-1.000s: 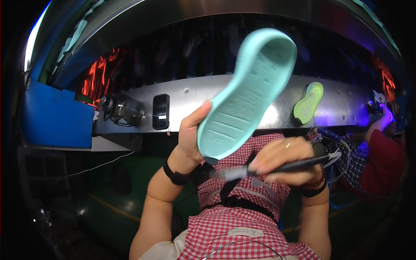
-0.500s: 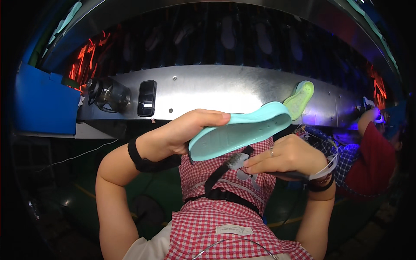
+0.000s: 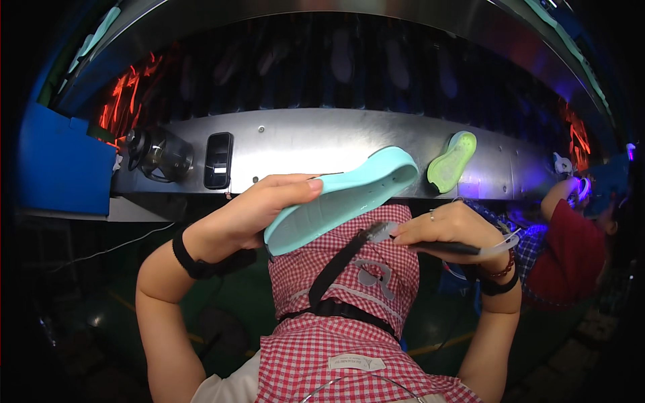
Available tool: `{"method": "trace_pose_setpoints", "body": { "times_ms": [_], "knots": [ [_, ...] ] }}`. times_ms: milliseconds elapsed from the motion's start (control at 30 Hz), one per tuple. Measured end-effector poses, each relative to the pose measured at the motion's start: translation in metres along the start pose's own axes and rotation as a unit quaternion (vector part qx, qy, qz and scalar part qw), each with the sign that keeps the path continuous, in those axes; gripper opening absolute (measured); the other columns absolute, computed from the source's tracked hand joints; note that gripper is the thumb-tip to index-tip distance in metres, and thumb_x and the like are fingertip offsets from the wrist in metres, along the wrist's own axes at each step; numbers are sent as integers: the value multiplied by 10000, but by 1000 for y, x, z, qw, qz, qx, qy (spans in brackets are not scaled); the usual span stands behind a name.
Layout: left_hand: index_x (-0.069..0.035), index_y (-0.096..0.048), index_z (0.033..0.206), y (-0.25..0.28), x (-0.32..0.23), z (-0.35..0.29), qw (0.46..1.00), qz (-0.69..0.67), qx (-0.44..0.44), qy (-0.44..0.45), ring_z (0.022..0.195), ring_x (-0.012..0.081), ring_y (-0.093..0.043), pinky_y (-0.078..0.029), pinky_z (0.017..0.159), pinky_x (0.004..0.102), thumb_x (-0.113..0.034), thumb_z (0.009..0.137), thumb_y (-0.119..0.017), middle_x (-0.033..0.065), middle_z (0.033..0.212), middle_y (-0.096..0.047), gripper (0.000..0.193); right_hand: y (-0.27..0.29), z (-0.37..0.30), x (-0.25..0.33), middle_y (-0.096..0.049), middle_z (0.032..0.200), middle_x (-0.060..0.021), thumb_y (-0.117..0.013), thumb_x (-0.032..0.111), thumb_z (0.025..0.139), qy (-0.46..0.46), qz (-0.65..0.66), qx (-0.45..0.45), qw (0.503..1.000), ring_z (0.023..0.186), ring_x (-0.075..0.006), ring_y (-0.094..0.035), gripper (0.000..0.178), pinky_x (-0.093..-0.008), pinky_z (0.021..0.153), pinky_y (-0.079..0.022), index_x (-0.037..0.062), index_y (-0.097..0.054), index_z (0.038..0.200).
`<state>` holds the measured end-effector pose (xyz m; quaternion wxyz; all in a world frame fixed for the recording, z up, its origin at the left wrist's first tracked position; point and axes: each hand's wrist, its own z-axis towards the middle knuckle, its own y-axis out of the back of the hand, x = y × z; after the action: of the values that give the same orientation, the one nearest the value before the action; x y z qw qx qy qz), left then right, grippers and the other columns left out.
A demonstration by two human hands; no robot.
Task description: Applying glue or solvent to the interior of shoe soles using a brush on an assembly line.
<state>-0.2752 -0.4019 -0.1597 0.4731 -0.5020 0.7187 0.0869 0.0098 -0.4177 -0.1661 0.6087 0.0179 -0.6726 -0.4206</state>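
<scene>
A turquoise shoe sole (image 3: 356, 189), its hollow side facing me, is held up tilted in front of the apron. My left hand (image 3: 272, 205) grips its left end, thumb on the upper edge. To the lower right, my right hand (image 3: 460, 230) is closed on a brush (image 3: 383, 231) with a dark handle and pale, blurred bristles. The brush head is just below the sole, apparently apart from it. Part of the handle is hidden by my fingers. Beyond, a yellow-green shoe sole (image 3: 453, 162) lies on the metal ledge (image 3: 316, 144).
At the ledge's left stand a clear pitcher (image 3: 164, 156) with a dark lid and a black rectangular case (image 3: 218, 160). Behind is a dark machine bay with dim soles (image 3: 342, 57) and red glowing elements (image 3: 124, 94). A co-worker's red sleeve (image 3: 571, 242) is at the right.
My left hand and the turquoise sole have moved left, so a gap now shows between it and the green sole. The brush has risen slightly. The whole view has shifted a little.
</scene>
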Motion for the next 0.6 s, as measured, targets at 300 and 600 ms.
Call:
{"method": "trace_pose_setpoints", "body": {
  "times_ms": [300, 600],
  "knots": [
    [58, -368, 1238, -4, 45, 35, 953, -285, 58, -83, 943, 225, -594, -515, 804, 318, -269, 882, -458, 194, 1111, -530, 492, -37, 15, -34, -643, 804, -108, -600, -18, 770, -118, 368, -268, 883, 623, -93, -583, 189, -191, 585, -487, -36, -630, 956],
    [55, -383, 1228, -6, 59, 60, 942, -318, 28, -101, 953, 246, -595, -496, 835, 340, -224, 894, -432, 196, 1128, -534, 438, -83, 46, -63, -643, 858, -137, -592, -42, 747, -59, -97, -625, 772, 698, -177, -614, 217, -245, 644, -479, -53, -602, 963]
  ]
}}
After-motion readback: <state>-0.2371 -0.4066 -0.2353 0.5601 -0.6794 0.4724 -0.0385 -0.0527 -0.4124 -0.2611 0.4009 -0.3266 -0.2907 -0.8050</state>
